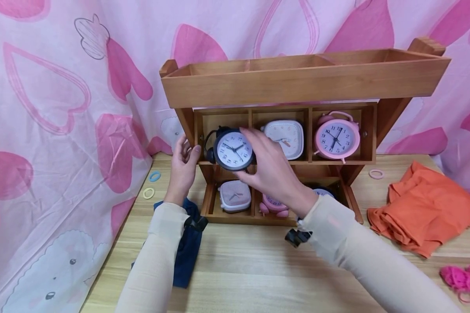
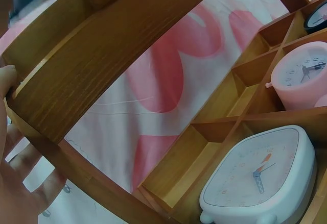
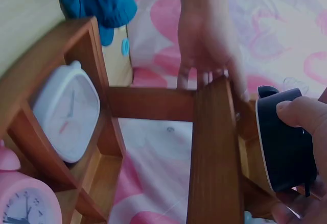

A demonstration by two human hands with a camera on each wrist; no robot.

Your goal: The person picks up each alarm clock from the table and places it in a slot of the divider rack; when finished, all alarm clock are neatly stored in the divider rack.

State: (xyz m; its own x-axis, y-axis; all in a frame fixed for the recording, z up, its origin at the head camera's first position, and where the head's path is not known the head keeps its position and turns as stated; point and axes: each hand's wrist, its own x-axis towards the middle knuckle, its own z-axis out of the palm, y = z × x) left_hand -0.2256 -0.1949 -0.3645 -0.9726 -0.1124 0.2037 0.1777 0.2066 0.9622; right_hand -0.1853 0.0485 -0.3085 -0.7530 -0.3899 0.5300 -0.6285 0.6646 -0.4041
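Note:
My right hand (image 1: 272, 167) grips a black twin-bell alarm clock (image 1: 234, 149), its white dial tilted upward. The clock overlaps the left compartment of the shelf's middle tier; its black back (image 3: 287, 138) shows in the right wrist view. My left hand (image 1: 184, 167) holds the left end of that tier on the wooden shelf (image 1: 305, 89), thumb at the front corner and fingers along the outside. Beside the black clock, a white square clock (image 1: 291, 137) fills the middle compartment, partly behind my right fingers. A pink twin-bell clock (image 1: 337, 138) stands in the right compartment.
The bottom tier holds a white square clock (image 1: 235, 196), a pink clock (image 1: 274, 205) and a dark-rimmed clock (image 1: 323, 192) partly hidden by my right arm. Dark blue cloth (image 1: 188, 256) lies left, orange cloth (image 1: 423, 211) right. Small hair ties (image 1: 154, 176) dot the table.

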